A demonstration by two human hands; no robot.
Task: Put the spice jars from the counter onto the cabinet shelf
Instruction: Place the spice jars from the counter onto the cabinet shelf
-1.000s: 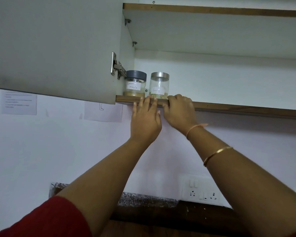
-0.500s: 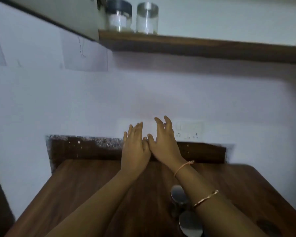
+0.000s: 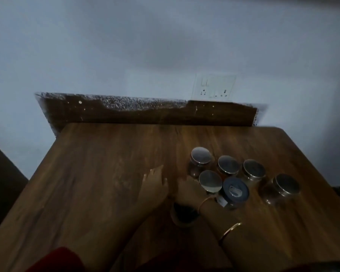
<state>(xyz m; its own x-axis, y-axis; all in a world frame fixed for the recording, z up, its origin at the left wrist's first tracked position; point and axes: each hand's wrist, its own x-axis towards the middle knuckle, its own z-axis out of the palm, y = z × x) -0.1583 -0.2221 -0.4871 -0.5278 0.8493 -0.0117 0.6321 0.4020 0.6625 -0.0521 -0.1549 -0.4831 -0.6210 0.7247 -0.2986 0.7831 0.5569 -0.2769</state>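
Standing upright, lids upward, spice jars [image 3: 228, 163] cluster on counter [image 3: 96, 173].

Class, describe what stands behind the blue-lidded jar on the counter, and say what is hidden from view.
Behind the blue-lidded jar stand two silver-lidded jars. Their lids show clearly. Their lower parts are partly covered by it, and the picture is too dim to tell their contents.

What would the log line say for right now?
stage: pickup at counter | left hand: open, holding nothing | right hand: beside silver-lidded jar, grip unclear | shelf: out of view
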